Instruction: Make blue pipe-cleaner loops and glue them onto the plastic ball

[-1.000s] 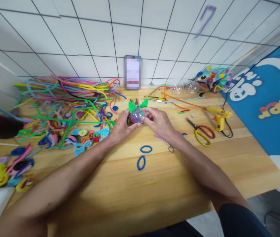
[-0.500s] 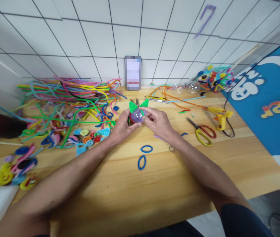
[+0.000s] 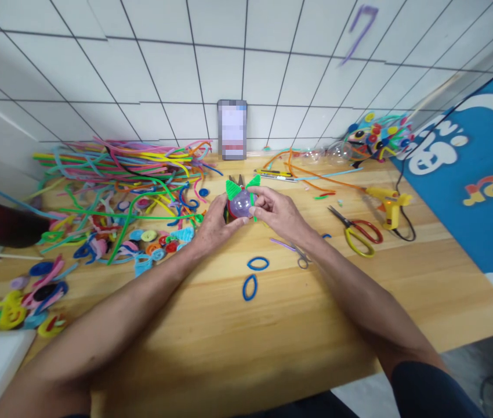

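A clear, purplish plastic ball (image 3: 240,204) with a red edge low on its left stands on the table between my hands. Two green leaf-shaped pipe-cleaner pieces (image 3: 233,190) stick up from its top. My left hand (image 3: 211,227) is curled round the ball's left side, its thumb along the near side. At the right side, my right hand (image 3: 279,212) pinches a thin green pipe-cleaner strip (image 3: 252,199) against the ball. Nearer to me lie two blue pipe-cleaner loops (image 3: 258,264), pointed at their ends. Small scissors (image 3: 303,260) and a purple strip lie by my right forearm.
Pipe cleaners (image 3: 142,159) in many colours and shaped pieces cover the left side. A phone (image 3: 232,130) leans on the tiled wall. On the right are large scissors (image 3: 357,232), a yellow glue gun (image 3: 389,203) with its cord, clear balls (image 3: 337,152) and a decorated ball (image 3: 379,139).
The view has shifted slightly. My right fingers have moved a little at the green strip, and more of the small scissors shows beside my right forearm. My left hand still holds the ball.
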